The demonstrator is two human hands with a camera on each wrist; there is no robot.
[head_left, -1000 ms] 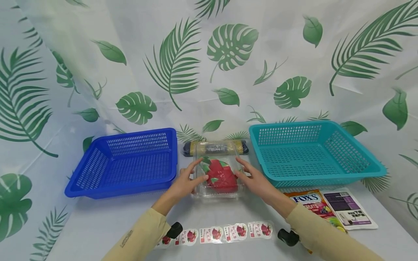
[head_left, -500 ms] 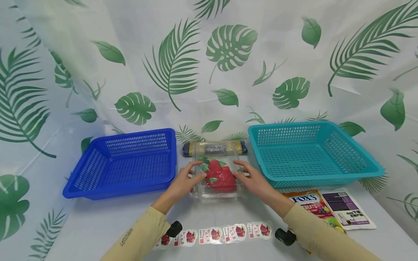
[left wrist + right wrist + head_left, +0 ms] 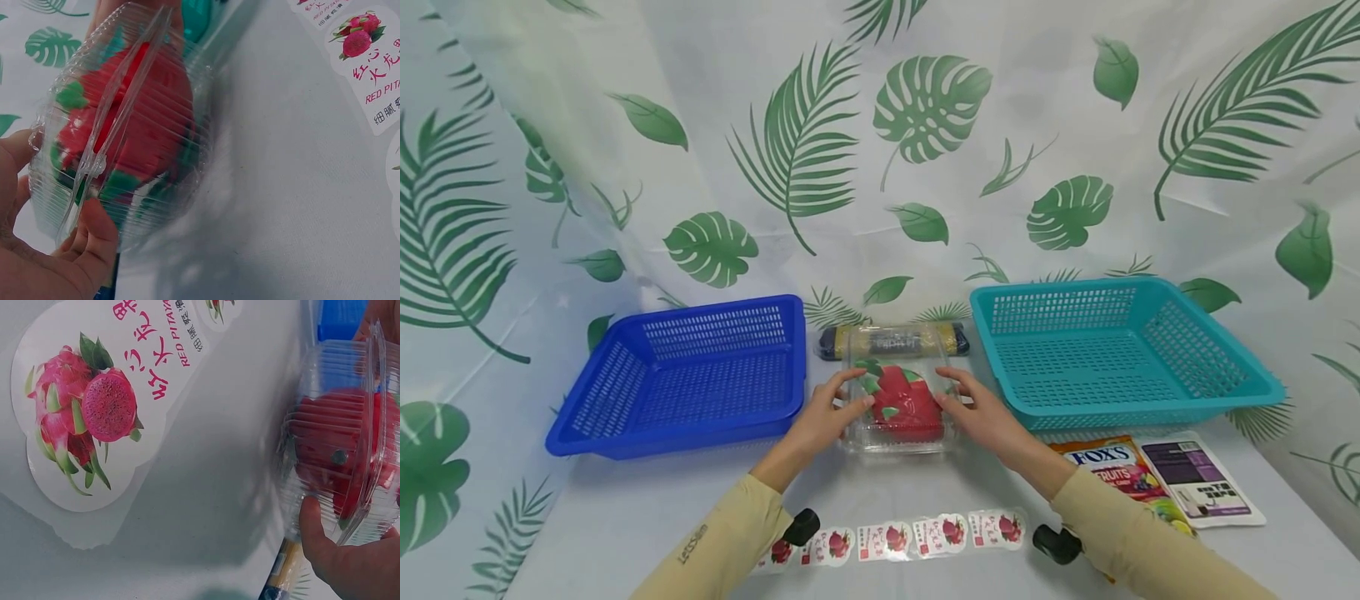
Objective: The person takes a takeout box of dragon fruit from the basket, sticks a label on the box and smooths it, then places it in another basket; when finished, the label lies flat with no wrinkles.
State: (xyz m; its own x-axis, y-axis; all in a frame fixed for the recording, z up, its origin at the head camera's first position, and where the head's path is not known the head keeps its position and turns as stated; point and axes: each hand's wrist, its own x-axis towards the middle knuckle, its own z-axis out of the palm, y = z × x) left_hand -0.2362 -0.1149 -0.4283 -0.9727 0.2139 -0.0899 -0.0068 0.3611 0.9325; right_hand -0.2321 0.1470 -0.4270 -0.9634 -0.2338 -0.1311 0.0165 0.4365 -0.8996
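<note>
A clear plastic clamshell box (image 3: pixel 880 446) stands at the middle of the table, and through it shows a red dragon fruit (image 3: pixel 908 408) with green scales. My left hand (image 3: pixel 820 421) grips the box's left side. In the left wrist view, the thumb and fingers of that left hand (image 3: pixel 53 256) pinch around the joined rims, which lie close together. Opposite, my right hand (image 3: pixel 988 421) holds the right side. The right wrist view shows the right hand (image 3: pixel 350 562) with its thumb against the ribbed plastic; its other fingers are partly hidden behind the box.
A blue basket (image 3: pixel 677 433) stands to the left and a teal basket (image 3: pixel 1120 408) to the right. Behind the box lies a black and yellow packet (image 3: pixel 835 342). Dragon fruit stickers (image 3: pixel 883 542) run along the front. A candy bag (image 3: pixel 1108 458) and a purple-white pouch (image 3: pixel 1198 483) lie right.
</note>
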